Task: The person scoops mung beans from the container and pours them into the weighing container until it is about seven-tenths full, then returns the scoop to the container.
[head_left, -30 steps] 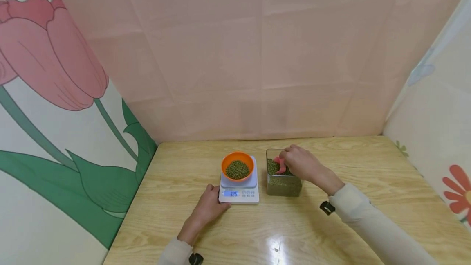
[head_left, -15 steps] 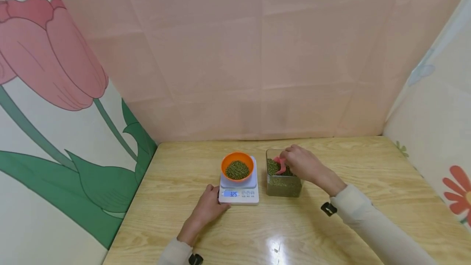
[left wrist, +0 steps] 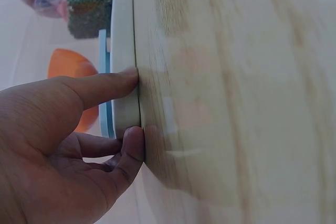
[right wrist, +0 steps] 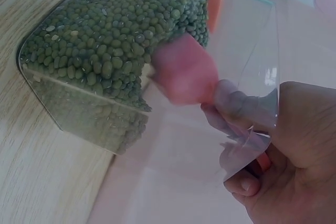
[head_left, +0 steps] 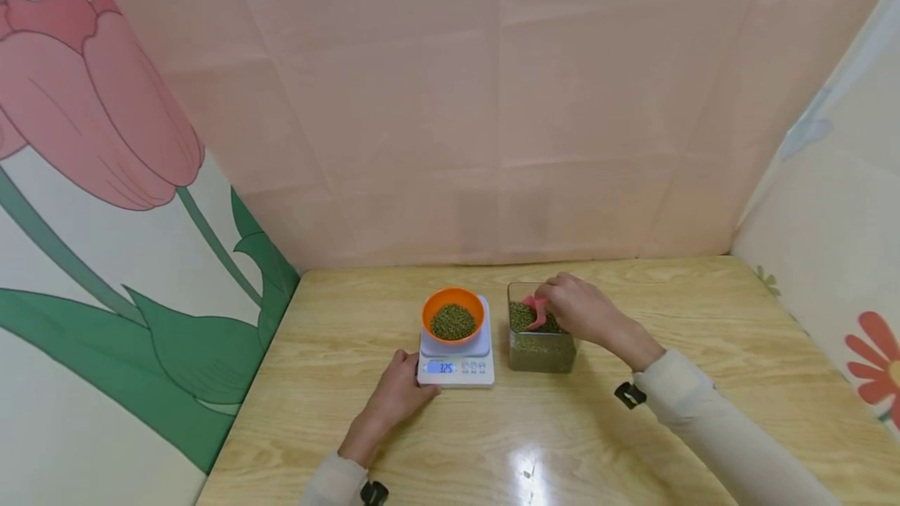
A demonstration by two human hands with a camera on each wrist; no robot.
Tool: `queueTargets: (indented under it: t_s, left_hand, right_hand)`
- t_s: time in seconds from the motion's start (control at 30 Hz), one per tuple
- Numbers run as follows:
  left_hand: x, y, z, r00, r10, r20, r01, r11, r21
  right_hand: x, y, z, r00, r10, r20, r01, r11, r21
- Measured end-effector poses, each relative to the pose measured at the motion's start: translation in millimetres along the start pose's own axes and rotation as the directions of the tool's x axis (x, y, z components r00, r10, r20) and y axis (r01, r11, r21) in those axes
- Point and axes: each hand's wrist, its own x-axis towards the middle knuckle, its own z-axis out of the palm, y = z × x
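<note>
In the head view, a white kitchen scale (head_left: 455, 369) bears an orange bowl (head_left: 429, 315) with green mung beans (head_left: 453, 322); its lit display seems to read 325. My left hand (head_left: 398, 391) holds the scale's near left corner, thumb along the front face and fingers curled at the side, as the left wrist view shows. To the right stands a clear square container (head_left: 541, 358) partly filled with mung beans (right wrist: 115, 30). Inside its rim my right hand (head_left: 576, 307) pinches the handle of a pink scoop (right wrist: 186, 72). The scoop's tip meets the beans; its handle is mostly hidden by fingers.
A wood-grain table (head_left: 337, 318) carries everything. Behind it hangs a pink cloth backdrop (head_left: 492, 139). Patterned walls with a tulip (head_left: 141, 100) and a red flower (head_left: 875, 361) border the left and right sides. Scale and container stand a narrow gap apart.
My right wrist has shifted very slightly to the right, with the scoop still inside the container. The left hand, scale and bowl stay as they were, and the display looks the same.
</note>
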Motion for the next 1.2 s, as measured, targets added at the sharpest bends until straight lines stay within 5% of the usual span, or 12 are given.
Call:
queueTargets:
  t_s: [1.2]
  left_hand:
    - [0.5, -2.9, 2.1, 1.000, 0.019, -0.025, -0.018, 0.999, 0.026]
  right_hand:
    - [-12.6, 5, -10, 0.999, 0.040, -0.025, -0.036, 0.991, 0.132]
